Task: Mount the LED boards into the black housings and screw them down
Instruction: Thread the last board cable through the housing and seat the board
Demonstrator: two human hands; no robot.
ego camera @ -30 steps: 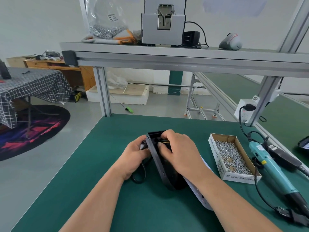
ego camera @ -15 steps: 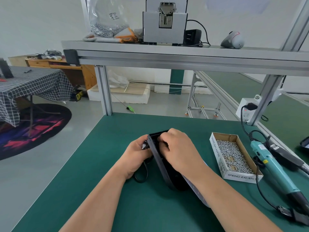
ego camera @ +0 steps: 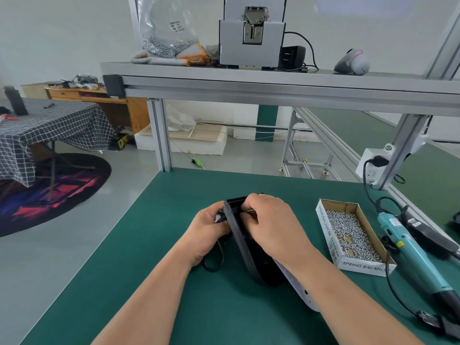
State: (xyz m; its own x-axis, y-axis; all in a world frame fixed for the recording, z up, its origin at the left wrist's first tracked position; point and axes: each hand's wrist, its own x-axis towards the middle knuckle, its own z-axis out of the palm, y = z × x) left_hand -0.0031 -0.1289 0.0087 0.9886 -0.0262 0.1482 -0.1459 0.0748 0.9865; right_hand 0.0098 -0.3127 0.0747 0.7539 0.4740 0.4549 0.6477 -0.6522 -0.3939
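Observation:
A long black housing (ego camera: 249, 255) stands tilted on its edge on the green bench (ego camera: 154, 245). My left hand (ego camera: 209, 230) grips its outer wall near the far end, where a black cable (ego camera: 214, 260) loops onto the mat. My right hand (ego camera: 268, 225) reaches into the housing's open side, fingers closed on thin wires at the far end; what they pinch is partly hidden. A white LED board (ego camera: 296, 285) sticks out under my right forearm, beside the housing.
An open cardboard box of screws (ego camera: 351, 232) lies right of the housing. A teal electric screwdriver (ego camera: 415, 255) with its cord rests further right. An aluminium frame shelf (ego camera: 273, 83) with a screw feeder (ego camera: 251, 33) spans overhead. The bench's left edge drops to the floor.
Both hands stay on the housing with only slight finger shifts at its far end. The view has drifted a little.

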